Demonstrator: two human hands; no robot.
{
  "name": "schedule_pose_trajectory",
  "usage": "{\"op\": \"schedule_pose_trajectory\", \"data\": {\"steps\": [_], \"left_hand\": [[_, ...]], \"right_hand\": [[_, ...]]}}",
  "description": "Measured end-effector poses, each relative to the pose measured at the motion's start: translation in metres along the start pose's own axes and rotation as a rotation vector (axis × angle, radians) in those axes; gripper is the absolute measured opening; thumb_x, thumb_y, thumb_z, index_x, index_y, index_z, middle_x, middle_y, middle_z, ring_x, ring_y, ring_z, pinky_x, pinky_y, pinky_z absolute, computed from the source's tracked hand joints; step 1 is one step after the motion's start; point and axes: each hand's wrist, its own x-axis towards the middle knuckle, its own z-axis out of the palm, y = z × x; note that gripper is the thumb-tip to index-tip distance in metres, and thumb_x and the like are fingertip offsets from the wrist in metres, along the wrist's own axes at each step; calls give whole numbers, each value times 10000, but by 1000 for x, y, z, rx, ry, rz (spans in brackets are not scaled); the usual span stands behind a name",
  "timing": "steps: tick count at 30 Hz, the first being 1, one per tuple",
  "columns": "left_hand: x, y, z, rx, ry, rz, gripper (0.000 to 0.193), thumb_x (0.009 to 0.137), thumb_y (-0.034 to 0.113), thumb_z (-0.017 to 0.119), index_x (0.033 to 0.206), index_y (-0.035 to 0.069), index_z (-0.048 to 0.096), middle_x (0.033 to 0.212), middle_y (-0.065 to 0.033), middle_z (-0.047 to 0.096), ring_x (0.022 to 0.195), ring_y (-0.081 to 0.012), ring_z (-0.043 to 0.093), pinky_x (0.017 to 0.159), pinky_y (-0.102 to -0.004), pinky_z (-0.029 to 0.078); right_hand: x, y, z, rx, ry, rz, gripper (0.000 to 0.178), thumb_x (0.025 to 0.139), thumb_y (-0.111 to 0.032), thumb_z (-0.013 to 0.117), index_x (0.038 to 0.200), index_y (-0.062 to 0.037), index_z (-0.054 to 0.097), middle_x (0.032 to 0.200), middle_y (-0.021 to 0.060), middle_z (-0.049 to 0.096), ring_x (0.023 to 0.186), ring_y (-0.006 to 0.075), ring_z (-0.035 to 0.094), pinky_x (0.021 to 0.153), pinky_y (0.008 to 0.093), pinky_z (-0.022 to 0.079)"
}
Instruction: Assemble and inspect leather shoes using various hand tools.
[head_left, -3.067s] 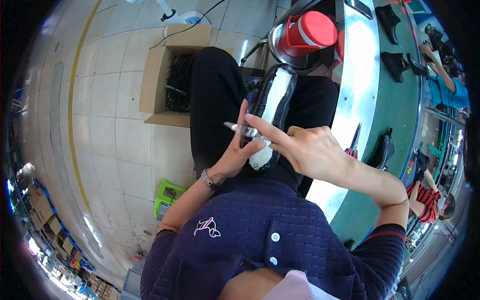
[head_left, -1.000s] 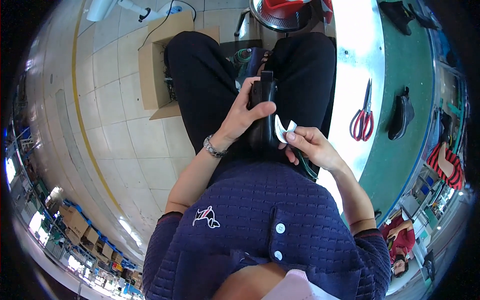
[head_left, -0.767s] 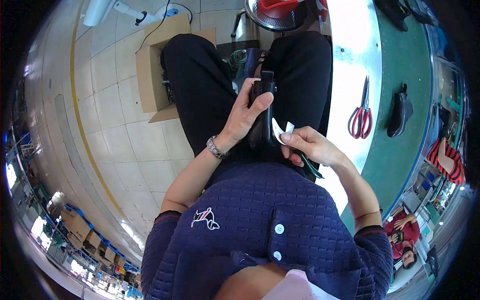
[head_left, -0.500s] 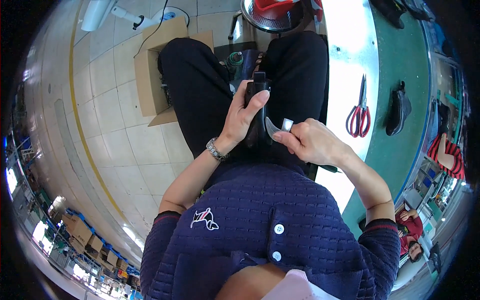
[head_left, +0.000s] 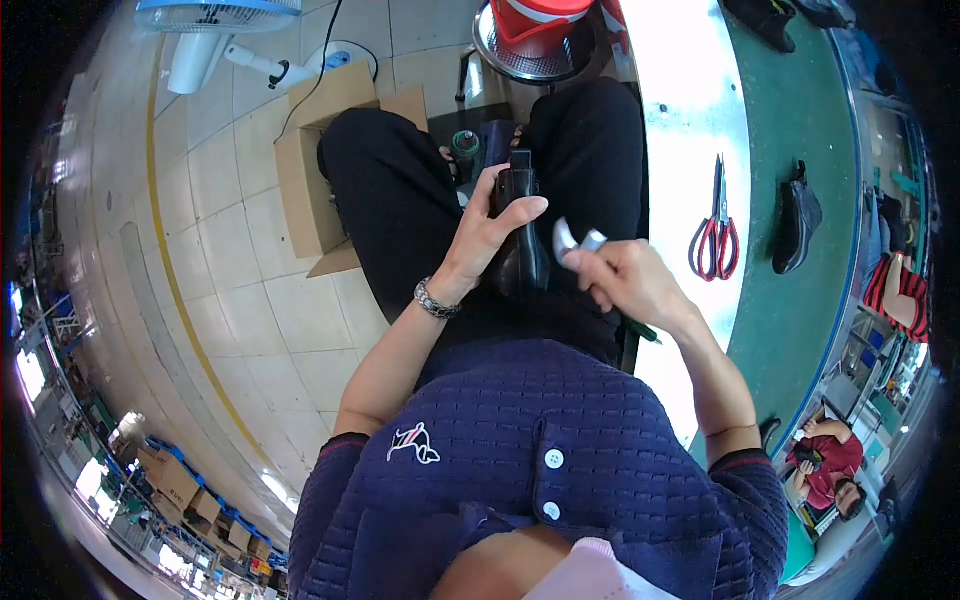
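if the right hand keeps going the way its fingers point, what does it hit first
Probably the black shoe that the left hand holds on the lap: the right hand points left toward it, white strip leading. Depth is unclear.

An open brown cardboard box stands on the tiled floor to the person's left, just beside the left knee, its flaps folded outward and its inside dark. Far off at the lower left rim, more brown cardboard boxes are stacked in a row along the floor, small and bent by the lens. No labels, signs or screens can be made out clearly anywhere else.
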Motion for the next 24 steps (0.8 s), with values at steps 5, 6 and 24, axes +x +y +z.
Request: {"op": "schedule_pose_trajectory", "data": {"steps": [5, 6, 24], "left_hand": [[2, 8, 2, -113, 62, -29, 635, 832, 333, 728, 1339, 78, 444, 1122, -41, 534, 999, -136, 516, 878, -277, 430], [1, 7, -5, -139, 45, -30, 643, 844, 286, 707, 1378, 74, 420, 1201, -54, 521, 1064, -154, 504, 908, -291, 422], [23, 67, 11, -938, -162, -232, 719, 943, 660, 346, 1394, 107, 434, 1382, -173, 484, 1262, -410, 457, 1076, -554, 347]], "right_hand": [[7, 75, -28, -512, 715, 196, 278, 966, -253, 556, 1008, 13, 627, 759, 174, 666, 697, 315, 666, 637, 420, 512], [10, 94, -30, -544, 786, 196, 271, 948, -207, 560, 1138, -16, 586, 919, 200, 657, 786, 351, 664, 664, 447, 524], [-35, 44, -18, 883, 367, -716, 690, 799, -82, 775, 1404, -43, 445, 1312, 62, 552, 1150, 143, 552, 997, 315, 439]]}}
